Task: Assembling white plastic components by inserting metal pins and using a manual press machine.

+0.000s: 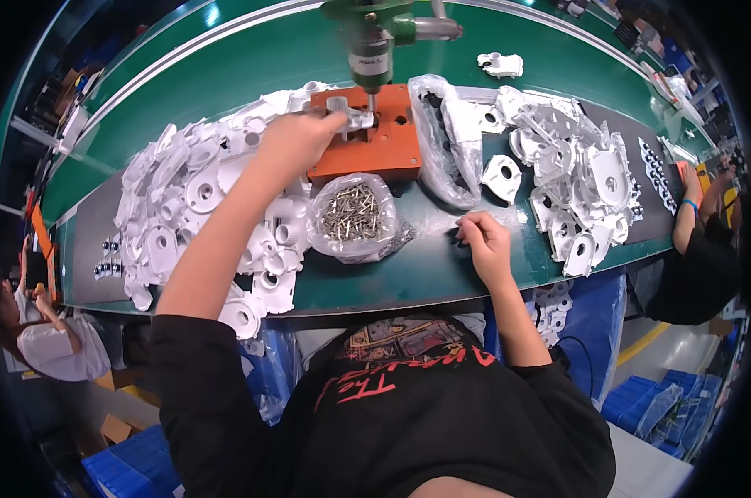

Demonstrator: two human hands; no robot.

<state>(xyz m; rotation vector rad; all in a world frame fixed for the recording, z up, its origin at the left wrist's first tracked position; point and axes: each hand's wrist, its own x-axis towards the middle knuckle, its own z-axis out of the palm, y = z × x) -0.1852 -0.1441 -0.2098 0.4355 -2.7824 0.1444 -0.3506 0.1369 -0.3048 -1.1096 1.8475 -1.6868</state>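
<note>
My left hand (299,143) is closed on a white plastic part (357,121) that sits on the orange fixture block (367,158). Straight above it hangs a green powered driver (370,62), its thin tip coming down at the part's right end; whether they touch I cannot tell. My right hand (485,242) hovers over the green bench with its fingers curled together, and whatever they may hold is too small to name. Between the hands, a clear plastic bag (352,217) stands open, full of metal screws.
White plastic housings (172,216) are heaped on the left, and more white housings (587,170) on the right. A clear bag of dark parts (450,145) lies beside the fixture. One loose white cover (500,65) rests beyond. Other people work at both sides.
</note>
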